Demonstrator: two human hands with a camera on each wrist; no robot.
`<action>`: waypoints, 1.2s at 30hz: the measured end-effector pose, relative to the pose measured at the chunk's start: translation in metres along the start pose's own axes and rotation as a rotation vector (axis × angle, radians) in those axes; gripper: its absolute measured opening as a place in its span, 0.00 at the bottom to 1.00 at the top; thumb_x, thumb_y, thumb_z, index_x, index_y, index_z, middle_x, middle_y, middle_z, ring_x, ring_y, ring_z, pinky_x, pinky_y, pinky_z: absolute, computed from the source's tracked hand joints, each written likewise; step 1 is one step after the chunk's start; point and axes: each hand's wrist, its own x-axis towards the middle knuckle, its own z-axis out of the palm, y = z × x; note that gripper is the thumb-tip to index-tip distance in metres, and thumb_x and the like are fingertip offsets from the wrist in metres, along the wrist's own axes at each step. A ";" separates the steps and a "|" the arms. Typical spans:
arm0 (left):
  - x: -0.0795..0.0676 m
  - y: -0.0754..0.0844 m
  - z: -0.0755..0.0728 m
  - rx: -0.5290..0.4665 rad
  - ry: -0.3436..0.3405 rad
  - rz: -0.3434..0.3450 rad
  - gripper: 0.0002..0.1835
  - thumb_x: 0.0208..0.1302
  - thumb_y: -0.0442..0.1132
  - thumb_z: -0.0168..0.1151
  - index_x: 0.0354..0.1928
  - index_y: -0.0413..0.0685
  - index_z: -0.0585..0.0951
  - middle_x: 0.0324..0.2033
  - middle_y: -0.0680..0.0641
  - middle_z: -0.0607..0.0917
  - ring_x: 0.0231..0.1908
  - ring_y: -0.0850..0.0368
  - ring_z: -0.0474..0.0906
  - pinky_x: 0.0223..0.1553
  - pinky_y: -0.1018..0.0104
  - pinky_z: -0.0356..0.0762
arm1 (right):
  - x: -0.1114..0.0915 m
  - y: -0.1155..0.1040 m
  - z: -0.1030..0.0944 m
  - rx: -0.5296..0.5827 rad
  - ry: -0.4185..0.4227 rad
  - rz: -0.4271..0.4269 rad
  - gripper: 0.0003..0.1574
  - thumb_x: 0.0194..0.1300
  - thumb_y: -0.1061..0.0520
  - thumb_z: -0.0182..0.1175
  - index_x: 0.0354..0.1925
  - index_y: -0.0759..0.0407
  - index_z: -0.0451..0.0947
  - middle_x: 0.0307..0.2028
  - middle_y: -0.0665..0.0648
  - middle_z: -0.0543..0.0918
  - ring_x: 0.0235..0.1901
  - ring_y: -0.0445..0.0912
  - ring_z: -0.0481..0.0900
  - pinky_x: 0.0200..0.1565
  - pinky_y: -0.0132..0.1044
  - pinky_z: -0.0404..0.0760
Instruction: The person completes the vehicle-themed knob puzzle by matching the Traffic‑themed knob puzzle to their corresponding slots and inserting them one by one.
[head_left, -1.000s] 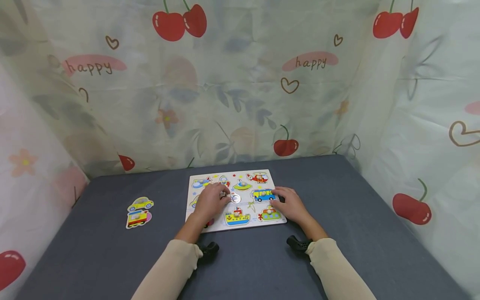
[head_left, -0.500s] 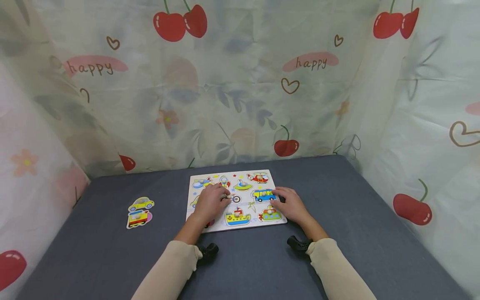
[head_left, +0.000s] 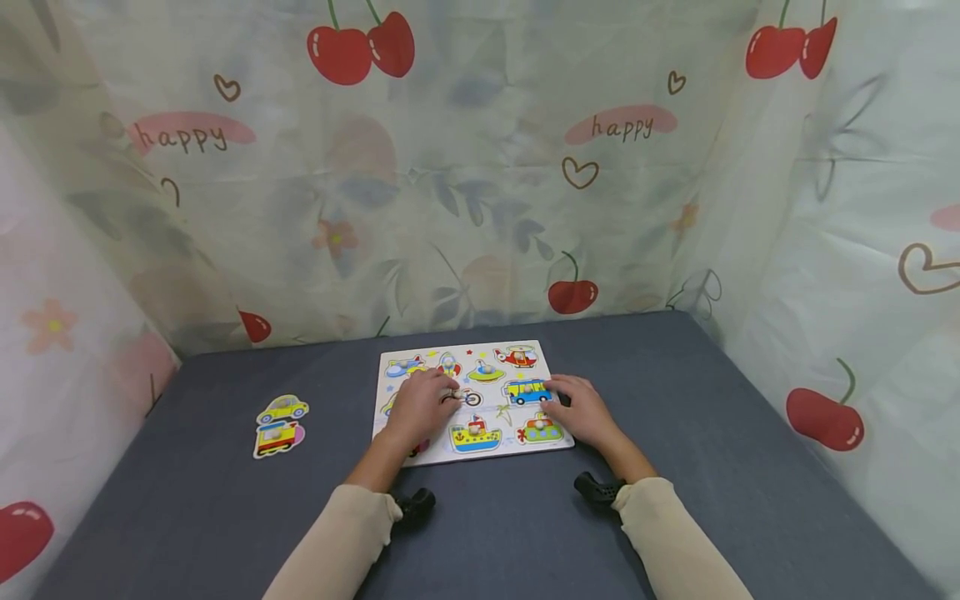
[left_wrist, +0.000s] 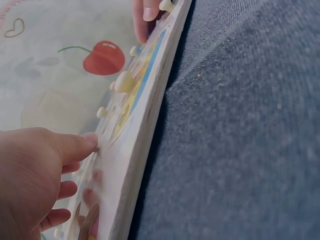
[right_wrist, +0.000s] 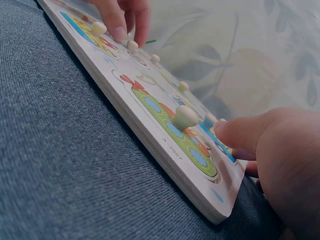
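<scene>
A white wooden knob puzzle board [head_left: 437,452] lies flat on the table, filled with vehicle pictures. Near its middle, my left hand [head_left: 423,404] pinches the small knob of a motorcycle puzzle piece [head_left: 472,399], which sits in its outline with one wheel showing. That hand covers part of the board's left side. My right hand [head_left: 583,408] grips the board's right edge, its thumb and index fingertip beside the blue bus piece [head_left: 527,391]. In the right wrist view, the green submarine piece [right_wrist: 170,125] lies just in front of the right thumb.
Two loose pieces, a yellow car [head_left: 282,407] and a red-and-yellow vehicle piece [head_left: 277,438], lie left of the board on the dark table cloth [head_left: 480,533]. A curtain [head_left: 480,208] printed with cherries hangs behind the table and along both sides.
The motorcycle piece has gone down into its outline under my left fingers, where a pale recess showed a second ago. My right hand has stayed in place.
</scene>
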 end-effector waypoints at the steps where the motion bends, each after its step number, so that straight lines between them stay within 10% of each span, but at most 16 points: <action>1: -0.001 -0.001 -0.001 -0.010 0.005 -0.006 0.12 0.58 0.45 0.70 0.43 0.53 0.87 0.43 0.51 0.84 0.46 0.49 0.76 0.51 0.54 0.71 | 0.000 0.000 0.000 0.001 -0.001 -0.003 0.31 0.66 0.48 0.62 0.63 0.61 0.74 0.66 0.63 0.69 0.68 0.60 0.57 0.64 0.60 0.57; 16: -0.043 -0.033 -0.026 -0.131 0.051 -0.100 0.12 0.60 0.44 0.69 0.45 0.51 0.86 0.47 0.48 0.83 0.49 0.47 0.74 0.54 0.48 0.69 | -0.001 0.000 0.000 0.023 -0.004 -0.001 0.32 0.67 0.49 0.62 0.64 0.62 0.73 0.66 0.63 0.69 0.68 0.60 0.56 0.64 0.60 0.57; 36: -0.075 -0.083 -0.051 -0.049 0.124 -0.148 0.14 0.57 0.43 0.72 0.45 0.49 0.86 0.48 0.42 0.82 0.50 0.41 0.72 0.52 0.42 0.65 | 0.000 -0.001 0.001 0.009 -0.005 -0.001 0.31 0.66 0.49 0.62 0.63 0.62 0.73 0.66 0.63 0.68 0.68 0.61 0.56 0.64 0.61 0.57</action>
